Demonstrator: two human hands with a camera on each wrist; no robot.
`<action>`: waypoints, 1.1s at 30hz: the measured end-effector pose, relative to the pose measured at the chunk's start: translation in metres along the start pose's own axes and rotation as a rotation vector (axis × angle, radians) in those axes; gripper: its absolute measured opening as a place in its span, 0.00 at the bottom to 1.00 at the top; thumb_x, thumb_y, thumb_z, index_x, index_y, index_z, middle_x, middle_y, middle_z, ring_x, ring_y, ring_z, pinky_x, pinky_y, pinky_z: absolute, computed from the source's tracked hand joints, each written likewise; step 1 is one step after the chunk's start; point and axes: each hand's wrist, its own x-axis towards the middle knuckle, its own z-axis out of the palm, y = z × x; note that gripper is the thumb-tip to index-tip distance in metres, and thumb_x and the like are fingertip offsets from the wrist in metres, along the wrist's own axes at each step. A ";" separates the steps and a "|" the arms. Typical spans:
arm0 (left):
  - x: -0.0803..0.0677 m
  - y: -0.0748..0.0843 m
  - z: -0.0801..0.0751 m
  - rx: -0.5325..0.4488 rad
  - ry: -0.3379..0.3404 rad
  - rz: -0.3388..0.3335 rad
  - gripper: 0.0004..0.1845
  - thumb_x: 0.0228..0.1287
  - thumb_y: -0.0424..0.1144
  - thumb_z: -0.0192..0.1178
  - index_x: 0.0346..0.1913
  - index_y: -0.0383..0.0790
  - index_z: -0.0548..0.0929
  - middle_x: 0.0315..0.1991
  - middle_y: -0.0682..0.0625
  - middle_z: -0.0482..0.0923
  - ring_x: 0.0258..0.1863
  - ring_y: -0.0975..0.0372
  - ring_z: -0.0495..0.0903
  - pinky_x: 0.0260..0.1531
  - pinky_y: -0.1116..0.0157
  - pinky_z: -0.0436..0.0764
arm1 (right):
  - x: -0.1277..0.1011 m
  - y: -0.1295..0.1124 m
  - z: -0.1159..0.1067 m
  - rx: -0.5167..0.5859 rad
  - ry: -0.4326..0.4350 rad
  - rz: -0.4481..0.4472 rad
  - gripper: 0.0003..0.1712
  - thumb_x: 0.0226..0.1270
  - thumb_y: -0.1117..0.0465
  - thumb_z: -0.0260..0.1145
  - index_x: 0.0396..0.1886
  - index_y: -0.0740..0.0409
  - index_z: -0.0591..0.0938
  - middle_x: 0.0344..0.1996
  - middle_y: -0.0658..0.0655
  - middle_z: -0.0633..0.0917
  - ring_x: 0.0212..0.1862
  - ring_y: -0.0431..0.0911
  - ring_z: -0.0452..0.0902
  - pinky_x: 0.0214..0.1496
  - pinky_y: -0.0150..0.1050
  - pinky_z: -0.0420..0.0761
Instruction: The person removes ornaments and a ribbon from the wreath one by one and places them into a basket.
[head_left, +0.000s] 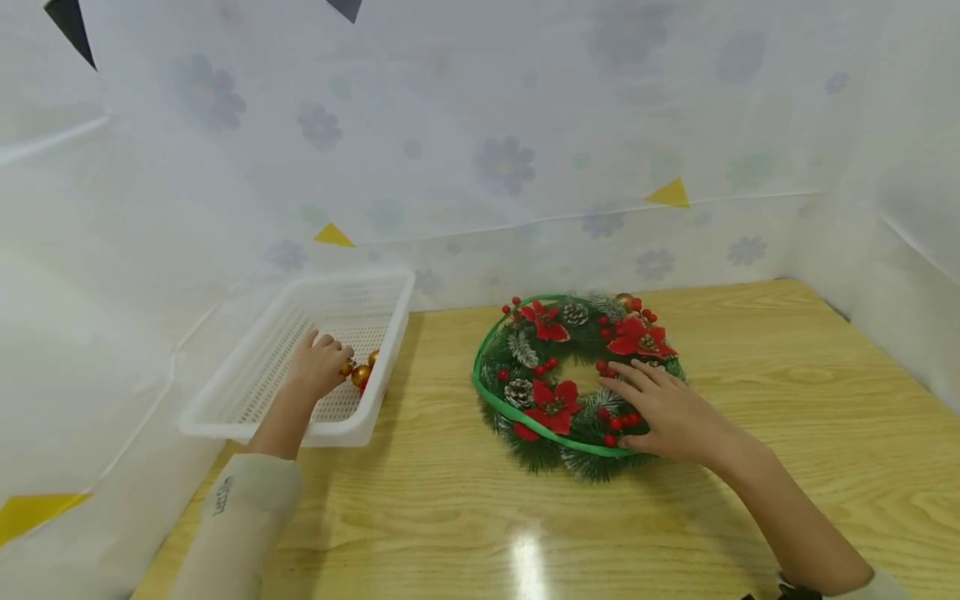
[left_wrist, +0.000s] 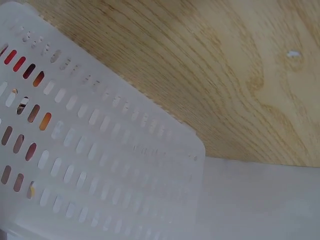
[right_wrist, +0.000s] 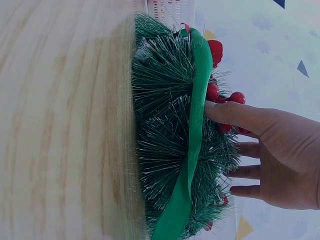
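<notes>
A Christmas wreath (head_left: 551, 404) of green pine sprigs lies on the table, with red poinsettias, red berries, pinecones and a green ribbon (right_wrist: 201, 75) across it. My right hand (head_left: 671, 412) rests on its right side, fingers spread over the berries. In the right wrist view, the thumb (right_wrist: 235, 114) lies beside the ribbon and berries. My left hand (head_left: 318, 367) reaches down into a white plastic basket (head_left: 390, 354), at a few gold baubles (head_left: 361, 376). Its thumb is hidden, and I cannot tell whether it grips a bauble. Through the basket's slots, the left wrist view shows orange and red patches.
The basket stands at the left of the wood-grain table (head_left: 442, 517), close to the left sheet wall. White flower-printed sheeting (head_left: 450, 150) encloses the back and sides, with yellow triangles (head_left: 333, 235) on it.
</notes>
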 end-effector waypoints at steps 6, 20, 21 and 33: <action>-0.001 0.000 0.002 -0.024 0.000 -0.001 0.16 0.48 0.40 0.70 0.39 0.37 0.80 0.36 0.43 0.80 0.45 0.48 0.75 0.56 0.46 0.63 | 0.000 -0.001 0.000 0.001 0.000 0.004 0.45 0.48 0.50 0.73 0.64 0.63 0.67 0.62 0.69 0.64 0.61 0.68 0.56 0.56 0.65 0.61; -0.001 -0.003 0.004 -0.165 -0.083 -0.025 0.17 0.51 0.38 0.68 0.45 0.37 0.81 0.41 0.42 0.79 0.49 0.46 0.72 0.58 0.44 0.59 | 0.000 -0.001 0.001 -0.006 0.018 -0.012 0.45 0.47 0.49 0.74 0.63 0.61 0.68 0.62 0.68 0.65 0.61 0.68 0.57 0.53 0.65 0.64; -0.002 -0.003 0.002 -0.169 -0.076 -0.024 0.17 0.51 0.39 0.68 0.45 0.37 0.81 0.41 0.42 0.79 0.49 0.46 0.72 0.57 0.44 0.59 | 0.000 -0.001 0.002 -0.006 0.017 -0.014 0.45 0.47 0.49 0.74 0.63 0.61 0.68 0.61 0.68 0.65 0.61 0.68 0.58 0.53 0.66 0.64; 0.009 0.018 -0.063 -0.137 0.135 0.007 0.19 0.52 0.37 0.69 0.48 0.36 0.80 0.46 0.41 0.78 0.52 0.46 0.70 0.59 0.47 0.59 | -0.001 -0.001 0.000 -0.005 0.020 -0.009 0.45 0.47 0.50 0.74 0.64 0.62 0.68 0.62 0.68 0.65 0.61 0.68 0.57 0.54 0.66 0.63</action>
